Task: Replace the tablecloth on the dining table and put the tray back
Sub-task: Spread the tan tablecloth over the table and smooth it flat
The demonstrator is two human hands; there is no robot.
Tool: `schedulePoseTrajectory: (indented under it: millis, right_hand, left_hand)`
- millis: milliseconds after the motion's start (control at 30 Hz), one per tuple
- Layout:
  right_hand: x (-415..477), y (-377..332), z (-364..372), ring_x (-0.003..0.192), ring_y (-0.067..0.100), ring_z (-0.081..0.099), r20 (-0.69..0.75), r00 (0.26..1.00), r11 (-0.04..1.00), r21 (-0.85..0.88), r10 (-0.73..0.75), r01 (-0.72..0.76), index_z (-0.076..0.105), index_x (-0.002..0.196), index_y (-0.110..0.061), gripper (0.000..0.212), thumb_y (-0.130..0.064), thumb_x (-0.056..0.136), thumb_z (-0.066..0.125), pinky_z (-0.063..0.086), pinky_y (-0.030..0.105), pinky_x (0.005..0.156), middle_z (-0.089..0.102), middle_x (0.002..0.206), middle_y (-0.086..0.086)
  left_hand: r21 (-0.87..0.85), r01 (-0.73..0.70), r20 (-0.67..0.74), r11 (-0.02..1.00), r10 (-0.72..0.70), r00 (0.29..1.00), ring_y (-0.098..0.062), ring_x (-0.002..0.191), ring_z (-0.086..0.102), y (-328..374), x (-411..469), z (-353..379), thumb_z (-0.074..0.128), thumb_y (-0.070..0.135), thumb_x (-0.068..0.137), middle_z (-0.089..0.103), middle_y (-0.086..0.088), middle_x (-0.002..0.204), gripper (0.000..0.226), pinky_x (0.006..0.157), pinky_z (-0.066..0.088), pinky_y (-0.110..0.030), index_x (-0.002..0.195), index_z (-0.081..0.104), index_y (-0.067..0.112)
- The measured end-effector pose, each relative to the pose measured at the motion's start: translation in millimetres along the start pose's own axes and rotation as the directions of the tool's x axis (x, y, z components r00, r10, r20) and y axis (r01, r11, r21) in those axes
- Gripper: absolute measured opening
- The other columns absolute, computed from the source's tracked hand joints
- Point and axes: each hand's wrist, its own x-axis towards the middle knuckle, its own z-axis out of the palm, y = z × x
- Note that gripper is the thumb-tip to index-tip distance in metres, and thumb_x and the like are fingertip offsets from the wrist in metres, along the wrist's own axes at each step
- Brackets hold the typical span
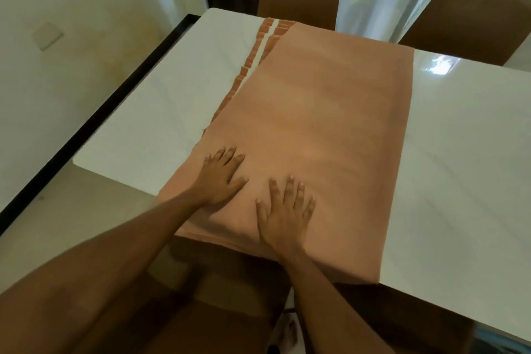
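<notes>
Left hand (222,181), right hand (283,220) bare; forearms (120,250) bare up to frame edge; fingers (288,194) slender, short-nailed.

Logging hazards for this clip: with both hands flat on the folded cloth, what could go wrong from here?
1. The table looks glossy, and the folded tablecloth hangs over its near edge. A pull from the left hand or right hand might slide the whole bundle off instead of opening it.
2. The stacked folds along its left edge are staggered, so it may unfold skewed.
</notes>
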Motion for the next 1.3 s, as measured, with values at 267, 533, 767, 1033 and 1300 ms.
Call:
schedulePoseTrajectory:
  millis: [267, 533, 767, 1033, 1300]
  right_hand:
    - [-1.3, 4.1, -6.5, 0.156, 0.028, -0.010, 0.091, 0.996, 1.000, -0.018, 0.019, -0.018, 0.002, 0.162, -0.039, 0.070, -0.068, 0.100, 0.020, -0.010, 0.055, 0.121, -0.009, 0.171, 0.004]
    - [-9.9, -3.6, -13.2, 0.155, 0.029, -0.017, 0.196, 0.980, 0.998, -0.038, 0.046, -0.040, -0.006, 0.162, -0.036, 0.072, -0.066, 0.101, 0.020, -0.013, 0.056, 0.120, -0.017, 0.169, 0.006]
    - [-4.8, -9.5, -31.5, 0.156, 0.035, -0.006, 0.276, 0.959, 0.994, -0.101, 0.061, -0.034, 0.001, 0.163, -0.033, 0.078, -0.072, 0.098, 0.021, 0.002, 0.059, 0.122, -0.010, 0.170, 0.009]
    - [2.4, -55.5, -98.2, 0.087, 0.024, 0.068, 0.507, 0.852, 0.514, 0.701, 0.129, -0.495, 0.070, 0.101, -0.014, 0.044, -0.051, 0.102, 0.046, 0.055, 0.034, 0.075, 0.070, 0.099, 0.011]
    - [-15.4, -8.7, -89.3, 0.117, 0.036, 0.061, 0.188, 0.911, 0.604, 0.697, 0.367, -0.387, 0.058, 0.131, -0.007, 0.038, -0.013, 0.095, 0.048, 0.049, 0.042, 0.101, 0.066, 0.125, 0.014]
  left_hand:
    - [-0.110, 0.431, -0.219, 0.896, -0.445, 0.868, -0.036, 0.124, 0.050, -43.6, -60.8, -10.4, 0.053, 0.049, 0.090, 0.051, -0.016, 0.139, 0.061, 0.099, 0.044, -0.054, 0.139, 0.047, 0.013]
    - [-0.265, 0.478, -0.210, 0.837, -0.534, 0.819, -0.031, 0.104, 0.061, -47.6, -81.4, -22.3, 0.052, 0.029, 0.097, 0.063, -0.011, 0.115, 0.029, 0.087, 0.044, -0.046, 0.119, 0.055, 0.010]
    - [-0.435, 0.259, -0.017, 0.863, -0.295, 0.955, -0.019, 0.101, 0.060, -10.1, -85.9, -51.0, 0.042, 0.035, 0.105, 0.059, 0.000, 0.117, 0.032, 0.085, 0.050, -0.033, 0.132, 0.047, 0.017]
    - [-0.851, 0.329, 0.332, 0.409, -0.066, 0.941, -0.015, 0.099, 0.066, 88.6, -87.2, -54.7, 0.055, 0.014, 0.100, 0.066, -0.001, 0.111, 0.023, 0.087, 0.058, -0.034, 0.123, 0.057, 0.019]
    - [-0.658, 0.055, -0.077, 0.751, -0.140, 0.987, -0.007, 0.103, 0.060, 75.4, -84.5, -13.9, 0.062, 0.015, 0.093, 0.062, 0.011, 0.112, 0.021, 0.089, 0.050, -0.021, 0.111, 0.064, 0.025]
